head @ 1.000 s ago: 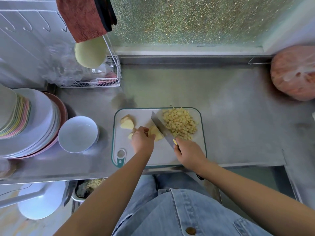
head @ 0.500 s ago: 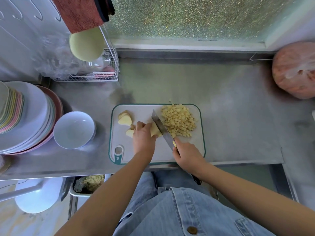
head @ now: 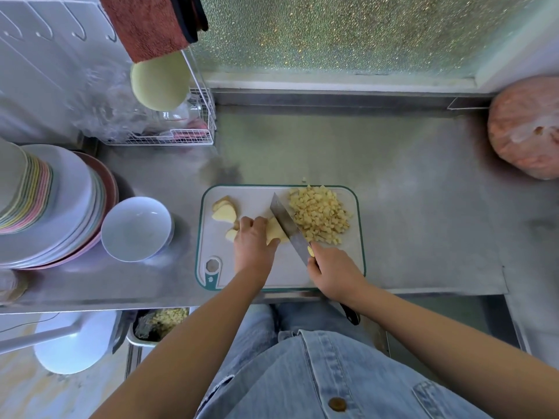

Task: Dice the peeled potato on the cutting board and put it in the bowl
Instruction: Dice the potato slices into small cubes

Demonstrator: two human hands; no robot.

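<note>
Potato chunk [head: 276,233] is sitting on the board [head: 284,269], left grip [head: 253,246] curling down on it, right grip [head: 332,269] wrapping the knife [head: 287,226] handle, so spacing cuts evenly off tucked knuckles is looking wise.

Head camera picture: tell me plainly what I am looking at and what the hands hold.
No machine here: a person wears one camera on the head, looking down at their own hands. The left hand steadies a potato piece on the cutting board; the right hand grips a knife, blade against that piece. Right of the blade lies a pile of diced potato; uncut slices lie at the board's left. A white bowl stands on the steel counter beside a stack of plates.
</note>
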